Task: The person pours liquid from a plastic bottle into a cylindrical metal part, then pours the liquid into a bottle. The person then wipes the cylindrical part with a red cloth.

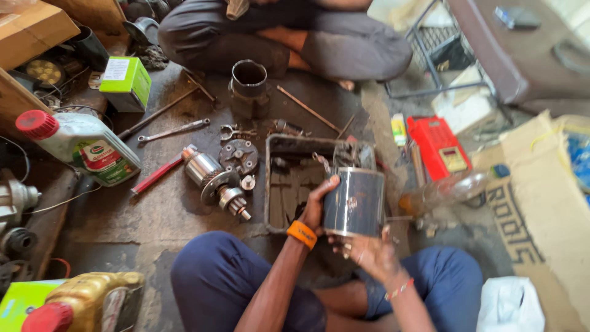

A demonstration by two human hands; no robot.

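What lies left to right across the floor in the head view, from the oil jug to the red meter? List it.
White oil jug with red cap → red-handled tool → motor armature → dirty metal tray → dark metal cylinder, held between left hand and right hand → red meter.

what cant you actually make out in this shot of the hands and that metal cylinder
Head view only:
- Inside of the dark metal cylinder housing: only its outer wall faces the camera.
- Left hand fingers: wrapped behind the housing.
- Right hand: motion-blurred under the housing, so its grip is unclear.
- Bottom of the grimy rectangular metal tray: partly covered by housing and hands.
- Red-capped golden oil jug: cut off by the bottom edge.
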